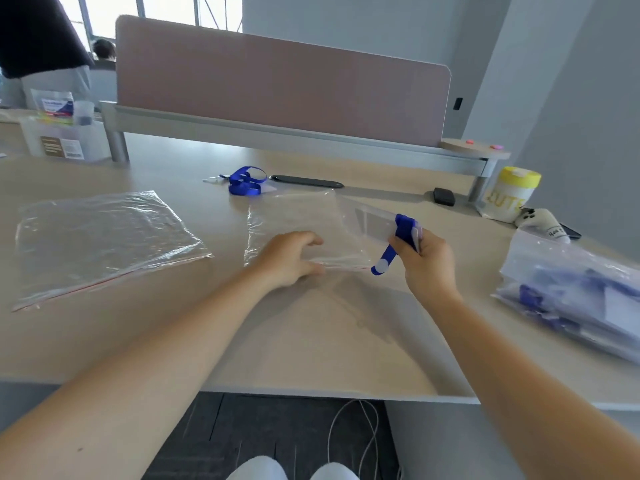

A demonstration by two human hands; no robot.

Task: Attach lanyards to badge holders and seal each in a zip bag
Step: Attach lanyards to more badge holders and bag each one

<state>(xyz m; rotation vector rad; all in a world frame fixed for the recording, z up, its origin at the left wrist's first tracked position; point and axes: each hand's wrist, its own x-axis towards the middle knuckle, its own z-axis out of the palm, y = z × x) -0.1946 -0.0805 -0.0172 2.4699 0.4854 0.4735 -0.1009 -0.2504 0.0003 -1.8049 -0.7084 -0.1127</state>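
A clear zip bag (298, 216) lies in the middle of the desk. My left hand (291, 258) grips its near edge by the red zip line. My right hand (427, 261) holds a clear badge holder (374, 223) wrapped with a blue lanyard (403, 230), and the holder's far end sits in the bag's open mouth. The lanyard's blue end (381, 265) hangs below my fingers. Another blue lanyard with a badge holder (246, 181) rests farther back on the desk.
A stack of empty zip bags (104, 237) lies at the left. A plastic bag of blue lanyards and holders (571, 296) sits at the right. A dark flat phone (306, 181), a small black case (444, 196), a yellow-lidded wipes tub (516, 192) and a pink divider (277, 84) stand behind.
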